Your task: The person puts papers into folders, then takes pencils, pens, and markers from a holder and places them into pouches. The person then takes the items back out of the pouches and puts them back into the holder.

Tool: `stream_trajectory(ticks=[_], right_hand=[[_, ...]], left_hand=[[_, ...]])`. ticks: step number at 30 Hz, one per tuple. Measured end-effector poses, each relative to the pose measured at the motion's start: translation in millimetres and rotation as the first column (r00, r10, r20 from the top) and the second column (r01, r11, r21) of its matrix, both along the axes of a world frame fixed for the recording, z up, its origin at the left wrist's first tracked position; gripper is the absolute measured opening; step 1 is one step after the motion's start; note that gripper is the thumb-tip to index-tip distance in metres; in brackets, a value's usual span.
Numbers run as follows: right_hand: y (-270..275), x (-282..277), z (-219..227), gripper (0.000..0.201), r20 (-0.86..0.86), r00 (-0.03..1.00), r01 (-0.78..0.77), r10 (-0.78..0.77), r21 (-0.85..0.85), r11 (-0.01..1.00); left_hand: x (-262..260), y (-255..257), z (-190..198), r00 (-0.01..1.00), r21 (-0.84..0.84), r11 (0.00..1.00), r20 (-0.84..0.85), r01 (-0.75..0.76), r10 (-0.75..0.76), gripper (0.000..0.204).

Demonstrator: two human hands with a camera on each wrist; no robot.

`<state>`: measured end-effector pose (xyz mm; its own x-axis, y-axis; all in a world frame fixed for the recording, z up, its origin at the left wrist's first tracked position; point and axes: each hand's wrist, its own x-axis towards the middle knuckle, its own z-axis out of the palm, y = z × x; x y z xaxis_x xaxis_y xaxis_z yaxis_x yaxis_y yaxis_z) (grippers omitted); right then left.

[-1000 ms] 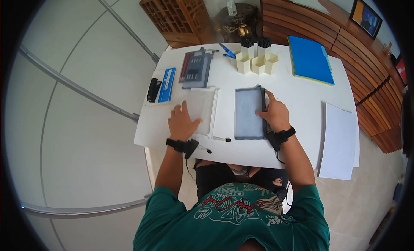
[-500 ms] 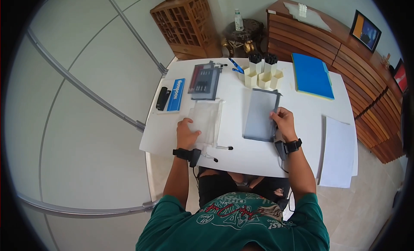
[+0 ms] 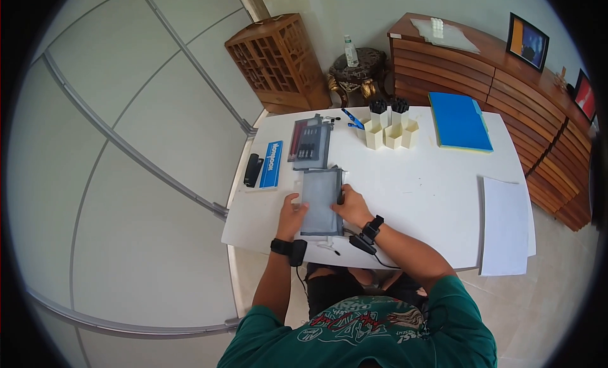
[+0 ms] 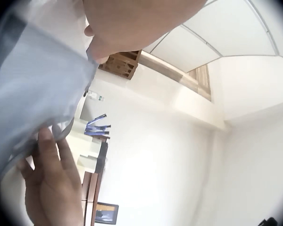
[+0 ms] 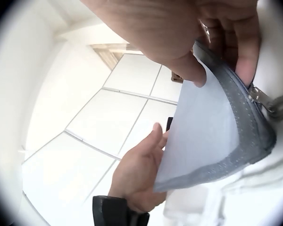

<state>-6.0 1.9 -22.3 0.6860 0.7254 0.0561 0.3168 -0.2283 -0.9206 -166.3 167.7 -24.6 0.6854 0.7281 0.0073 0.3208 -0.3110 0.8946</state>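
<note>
A grey zip pouch (image 3: 320, 200) with a dark border lies over a whitish translucent pouch (image 5: 191, 209), most of which it hides; a white cord shows below its lower edge. My right hand (image 3: 354, 208) pinches the grey pouch along its zip side, thumb on top and fingers beneath, near the metal zip pull (image 5: 260, 96). On the opposite side my left hand (image 3: 290, 217) is at the pouch's edge, its thumb raised and its fingers partly hidden behind the pouch in the right wrist view.
Beyond are filled grey pouches (image 3: 310, 146). A black stapler (image 3: 253, 170) and a blue-and-white notebook (image 3: 271, 164) lie left. Cream hexagonal holders (image 3: 392, 137) stand at the back, near a blue folder (image 3: 460, 122). White paper (image 3: 505, 225) overhangs the table's front right edge.
My right hand has lifted the grey pouch and carried it left from the table's middle onto the whitish pouch. My left hand has stayed on the left side, at the pouches' edge.
</note>
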Motion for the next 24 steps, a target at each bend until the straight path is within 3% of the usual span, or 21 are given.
stream_trajectory(ticks=[4, 6, 7, 9, 10, 11, 12, 13, 17, 19, 20, 22, 24], right_hand=[[5.4, -1.6, -4.9, 0.062, 0.008, 0.987, -0.158, 0.158, -0.012, 0.987], [1.5, 1.0, -13.0, 0.051, -0.391, 0.868, -0.244, 0.306, 0.2, 0.949], [-4.2, 6.6, -8.2, 0.051, -0.386, 0.871, -0.24, 0.304, 0.205, 0.949], [-26.0, 16.4, 6.0, 0.03, -0.072, 0.959, -0.268, 0.275, 0.095, 0.959], [-35.3, 25.4, 6.5, 0.027, -0.035, 0.962, -0.265, 0.27, 0.107, 0.958], [-45.1, 35.1, 7.8, 0.025, 0.009, 0.965, -0.261, 0.262, 0.093, 0.961], [-55.5, 45.5, 11.0, 0.026, 0.003, 0.965, -0.261, 0.261, 0.054, 0.964], [-65.3, 55.2, 16.0, 0.028, -0.002, 0.966, -0.258, 0.258, 0.014, 0.966], [-86.6, 80.4, 12.7, 0.023, 0.032, 0.983, -0.181, 0.181, -0.009, 0.984], [-87.0, 83.5, -3.7, 0.019, -0.024, 0.998, -0.055, 0.056, 0.041, 0.998], [-90.7, 81.7, 2.8, 0.017, -0.114, 0.991, -0.052, 0.064, 0.103, 0.993], [-91.6, 83.8, -3.4, 0.016, -0.127, 0.988, -0.071, 0.088, 0.134, 0.989], [-94.4, 84.3, -9.6, 0.015, -0.147, 0.984, -0.074, 0.099, 0.167, 0.983]], left_hand=[[-1.1, 2.4, -13.9, 0.992, 0.201, 0.974, 0.05, 0.106, -0.118, 0.061], [-7.3, 14.9, -11.5, 0.985, 0.027, 0.988, 0.074, 0.155, -0.156, 0.07], [-8.5, 22.1, -5.2, 0.984, 0.034, 0.987, 0.076, 0.16, -0.162, 0.07], [-16.4, 29.8, 14.3, 0.983, 0.095, 0.987, -0.144, 0.128, -0.113, 0.072], [-15.9, 20.9, 43.6, 0.95, 0.092, 0.99, -0.303, 0.111, -0.078, 0.07], [-19.1, 28.7, 43.8, 0.948, 0.094, 0.989, -0.307, 0.114, -0.08, 0.07], [-22.3, 41.1, 43.5, 0.945, 0.383, 0.903, -0.321, 0.194, -0.067, 0.069], [-22.5, 50.5, 45.1, 0.943, 0.635, 0.727, -0.329, 0.262, -0.052, 0.069], [40.0, 68.3, 96.3, 0.945, 0.569, 0.781, -0.317, 0.258, -0.081, 0.067], [87.4, 90.4, 82.9, 0.951, 0.507, 0.841, -0.307, 0.191, -0.03, 0.068], [108.2, 92.6, 81.1, 0.951, 0.513, 0.837, -0.307, 0.19, -0.028, 0.068], [145.2, 90.8, 78.2, 0.824, 0.466, 0.871, -0.548, 0.159, 0.143, 0.069], [161.6, 90.3, 68.5, 0.779, 0.474, 0.867, -0.599, 0.155, 0.188, 0.07]])
